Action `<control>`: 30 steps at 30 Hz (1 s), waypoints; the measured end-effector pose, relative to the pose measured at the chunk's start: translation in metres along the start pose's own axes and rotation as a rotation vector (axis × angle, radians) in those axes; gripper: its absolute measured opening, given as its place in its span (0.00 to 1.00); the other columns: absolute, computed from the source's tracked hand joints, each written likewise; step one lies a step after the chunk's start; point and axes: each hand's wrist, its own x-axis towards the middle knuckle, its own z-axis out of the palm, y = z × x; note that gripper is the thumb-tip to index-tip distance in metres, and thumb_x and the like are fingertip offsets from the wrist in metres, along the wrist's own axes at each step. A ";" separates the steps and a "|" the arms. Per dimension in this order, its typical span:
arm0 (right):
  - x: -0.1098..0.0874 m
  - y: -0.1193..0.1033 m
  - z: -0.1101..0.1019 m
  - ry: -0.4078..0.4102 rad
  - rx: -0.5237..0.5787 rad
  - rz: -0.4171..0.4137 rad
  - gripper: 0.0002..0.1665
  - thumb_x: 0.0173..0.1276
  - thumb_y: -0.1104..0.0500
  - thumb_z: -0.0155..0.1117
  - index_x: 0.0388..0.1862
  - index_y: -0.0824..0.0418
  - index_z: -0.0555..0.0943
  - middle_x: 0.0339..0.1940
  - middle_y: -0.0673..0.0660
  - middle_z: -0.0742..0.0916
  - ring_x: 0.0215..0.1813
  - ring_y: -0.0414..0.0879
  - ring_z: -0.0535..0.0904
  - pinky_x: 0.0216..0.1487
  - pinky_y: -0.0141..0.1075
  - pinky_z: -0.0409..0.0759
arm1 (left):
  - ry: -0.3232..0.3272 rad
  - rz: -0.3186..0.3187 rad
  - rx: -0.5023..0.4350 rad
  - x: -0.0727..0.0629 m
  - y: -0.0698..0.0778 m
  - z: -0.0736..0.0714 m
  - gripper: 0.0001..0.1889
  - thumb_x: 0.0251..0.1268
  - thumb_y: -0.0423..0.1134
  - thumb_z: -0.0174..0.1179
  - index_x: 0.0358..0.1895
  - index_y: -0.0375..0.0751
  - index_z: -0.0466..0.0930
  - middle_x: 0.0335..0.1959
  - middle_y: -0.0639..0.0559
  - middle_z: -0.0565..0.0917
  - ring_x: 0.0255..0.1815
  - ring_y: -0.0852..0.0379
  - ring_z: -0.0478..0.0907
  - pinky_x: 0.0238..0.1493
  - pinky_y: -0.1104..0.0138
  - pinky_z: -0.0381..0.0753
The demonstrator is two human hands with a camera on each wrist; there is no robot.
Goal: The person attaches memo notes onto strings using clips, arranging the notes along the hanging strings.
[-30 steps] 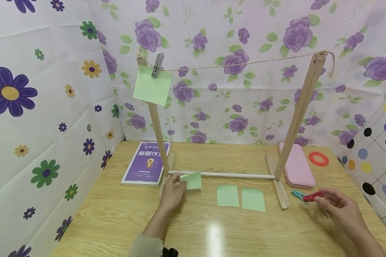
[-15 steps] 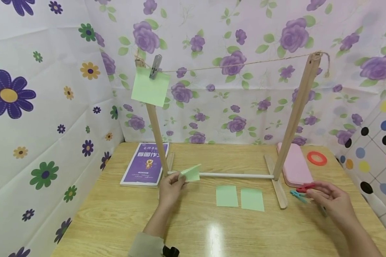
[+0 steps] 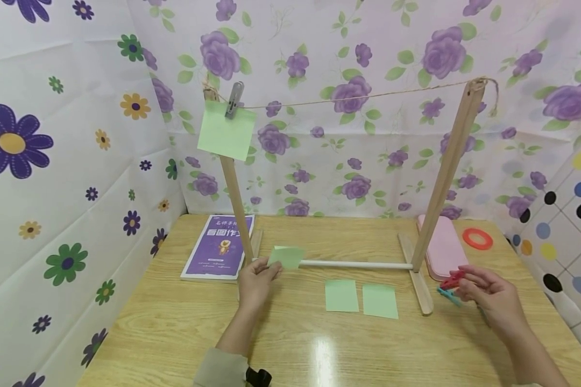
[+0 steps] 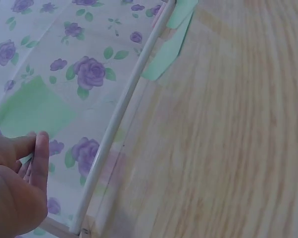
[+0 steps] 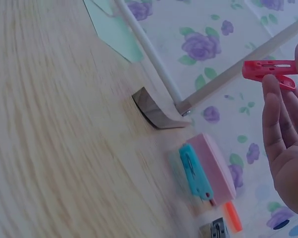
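Between thumb and fingers, my left hand [image 3: 255, 285] pinches a green sticky note [image 3: 288, 257] by its left edge, raised in front of the frame's white rod [image 3: 358, 264]. In the left wrist view the same sticky note [image 4: 37, 109] stands out beyond the fingertips. My right hand [image 3: 496, 301] holds a red clothespin [image 5: 270, 70] in the air between thumb and fingers. A blue clothespin [image 5: 196, 171] lies on the table below it, and a grey clip [image 5: 217, 229] is partly visible nearby. Two more green sticky notes, left [image 3: 341, 295] and right [image 3: 380, 301], lie flat before the rod.
A string [image 3: 358, 99] runs between two wooden posts, left [image 3: 235, 207] and right [image 3: 445, 183]. Near its left end a grey clip [image 3: 234, 100] holds a green note [image 3: 226, 131]. A purple book [image 3: 218, 247], pink case [image 3: 445, 250] and red ring [image 3: 477, 238] lie on the table.
My left hand has lifted the sticky note off the table and turned it. My right hand has raised the red clothespin away from the blue one and moved slightly left.
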 end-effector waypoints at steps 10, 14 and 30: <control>0.007 -0.007 0.011 -0.026 -0.094 0.061 0.18 0.74 0.70 0.62 0.60 0.61 0.82 0.44 0.43 0.91 0.38 0.37 0.87 0.37 0.27 0.88 | 0.031 0.001 -0.083 0.002 0.008 0.003 0.17 0.66 0.32 0.68 0.55 0.27 0.81 0.39 0.40 0.88 0.44 0.44 0.88 0.48 0.67 0.89; 0.010 -0.012 0.016 -0.023 -0.087 0.033 0.17 0.73 0.71 0.62 0.59 0.64 0.83 0.43 0.43 0.90 0.36 0.37 0.87 0.38 0.26 0.88 | 0.042 -0.004 -0.095 0.004 0.012 0.004 0.13 0.69 0.32 0.66 0.52 0.27 0.84 0.39 0.41 0.88 0.42 0.48 0.88 0.49 0.67 0.89; 0.037 -0.061 0.046 -0.096 -0.111 -0.057 0.16 0.69 0.75 0.64 0.54 0.69 0.82 0.39 0.47 0.89 0.41 0.37 0.85 0.43 0.24 0.86 | 0.065 -0.010 -0.314 0.006 0.033 0.010 0.26 0.65 0.26 0.67 0.63 0.19 0.70 0.37 0.44 0.88 0.35 0.59 0.89 0.47 0.68 0.88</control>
